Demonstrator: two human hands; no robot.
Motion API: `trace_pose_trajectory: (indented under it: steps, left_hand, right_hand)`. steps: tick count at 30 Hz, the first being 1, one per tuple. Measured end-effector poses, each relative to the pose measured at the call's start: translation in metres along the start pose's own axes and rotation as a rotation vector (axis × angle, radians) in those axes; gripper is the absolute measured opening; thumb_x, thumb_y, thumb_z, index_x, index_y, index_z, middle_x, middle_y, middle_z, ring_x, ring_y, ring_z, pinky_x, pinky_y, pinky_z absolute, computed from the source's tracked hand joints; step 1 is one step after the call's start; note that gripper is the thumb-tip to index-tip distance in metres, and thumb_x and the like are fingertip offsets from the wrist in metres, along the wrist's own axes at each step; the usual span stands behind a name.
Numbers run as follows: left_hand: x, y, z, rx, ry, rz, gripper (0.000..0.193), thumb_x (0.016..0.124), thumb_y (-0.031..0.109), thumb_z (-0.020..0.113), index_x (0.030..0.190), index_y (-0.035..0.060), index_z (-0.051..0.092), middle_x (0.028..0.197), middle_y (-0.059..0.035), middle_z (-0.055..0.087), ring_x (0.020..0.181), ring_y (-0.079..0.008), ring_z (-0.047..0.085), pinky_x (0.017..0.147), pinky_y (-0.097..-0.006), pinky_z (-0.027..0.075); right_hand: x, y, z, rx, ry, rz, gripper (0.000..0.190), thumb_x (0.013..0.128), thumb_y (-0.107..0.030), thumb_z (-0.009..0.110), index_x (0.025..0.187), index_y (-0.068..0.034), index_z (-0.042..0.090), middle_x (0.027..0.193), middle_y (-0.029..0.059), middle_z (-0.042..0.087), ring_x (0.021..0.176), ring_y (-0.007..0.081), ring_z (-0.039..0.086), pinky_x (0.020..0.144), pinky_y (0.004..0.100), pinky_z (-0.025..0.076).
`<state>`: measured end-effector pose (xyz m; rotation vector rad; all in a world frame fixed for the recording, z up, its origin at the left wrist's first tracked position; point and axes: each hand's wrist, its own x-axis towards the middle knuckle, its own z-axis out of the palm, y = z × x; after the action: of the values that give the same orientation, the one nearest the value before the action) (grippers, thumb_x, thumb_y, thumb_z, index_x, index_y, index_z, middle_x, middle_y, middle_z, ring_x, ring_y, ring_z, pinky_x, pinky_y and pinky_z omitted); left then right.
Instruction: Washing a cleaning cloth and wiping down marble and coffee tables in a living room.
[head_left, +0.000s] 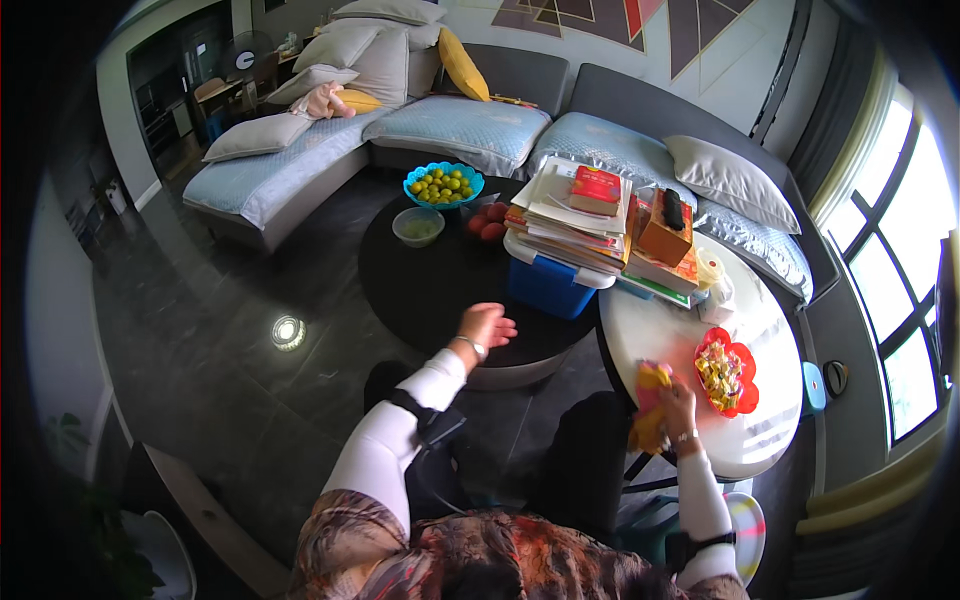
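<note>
My right hand (679, 405) grips a crumpled yellow and pink cloth (651, 405) at the left edge of the round white table (626, 334). Just to its right, a red petal-shaped dish (746, 375) holds many gold-wrapped candies (718, 373). My left hand (487, 326) hangs over the front edge of the round black table (427, 300), fingers apart and holding nothing. Beyond that hand stands a blue storage box (547, 289) with a white lid, bearing a tall stack of books and papers (566, 217).
A blue bowl of green fruit (444, 185), a bowl with pale contents (418, 227) and red fruit (487, 223) are on the black table. More books (660, 270) and a tissue pack (718, 300) lie on the white table. A sectional sofa (457, 127) curves behind.
</note>
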<state>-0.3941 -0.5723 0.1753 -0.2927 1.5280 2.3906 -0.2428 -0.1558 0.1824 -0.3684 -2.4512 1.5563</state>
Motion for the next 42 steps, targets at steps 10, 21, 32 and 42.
trace_pose_trajectory:
  steps: [10, 21, 32, 42]
  left_hand:
    - [-0.043, 0.046, -0.139, -0.144, 0.297, 0.084, 0.026, 0.093, 0.022, 0.052, 0.117, 0.0101, 0.053, 0.084, -0.0125, 0.069, 0.066, -0.0241, 0.068, 0.052, -0.0336, 0.053]
    - [0.007, 0.023, -0.145, -0.122, 0.282, 0.004, 0.033, 0.094, 0.028, 0.053, 0.123, 0.0111, 0.048, 0.099, -0.0149, 0.066, 0.08, -0.0252, 0.068, 0.064, -0.036, 0.054]
    - [0.091, 0.043, -0.136, -0.101, 0.295, 0.083, 0.032, 0.092, 0.025, 0.059, 0.118, 0.0103, 0.051, 0.093, -0.0137, 0.065, 0.072, -0.025, 0.068, 0.058, -0.0335, 0.054]
    - [0.249, 0.045, -0.053, -0.304, 0.143, -0.207, 0.052, 0.087, 0.039, 0.065, 0.127, 0.0088, 0.052, 0.103, -0.0221, 0.064, 0.092, -0.0374, 0.066, 0.081, -0.0494, 0.053]
  right_hand:
    - [0.045, -0.196, 0.185, 0.411, -0.27, -0.194, 0.019, 0.092, -0.019, 0.063, 0.102, -0.003, 0.062, 0.089, -0.0003, 0.061, 0.08, 0.0072, 0.055, 0.07, 0.0242, 0.047]
    - [0.062, -0.1, 0.28, 0.105, -0.472, 0.064, 0.033, 0.091, -0.023, 0.062, 0.118, -0.004, 0.062, 0.1, 0.0094, 0.069, 0.08, 0.0159, 0.065, 0.063, 0.0253, 0.051]
    - [0.105, -0.042, 0.229, 0.467, -0.06, 0.362, 0.04, 0.093, -0.024, 0.058, 0.125, -0.002, 0.049, 0.101, 0.0151, 0.066, 0.061, 0.0223, 0.065, 0.05, 0.0301, 0.052]
    - [0.095, -0.059, 0.242, 0.484, -0.163, 0.464, 0.042, 0.09, -0.015, 0.058, 0.128, -0.001, 0.048, 0.101, 0.0142, 0.067, 0.058, 0.0197, 0.065, 0.047, 0.0274, 0.05]
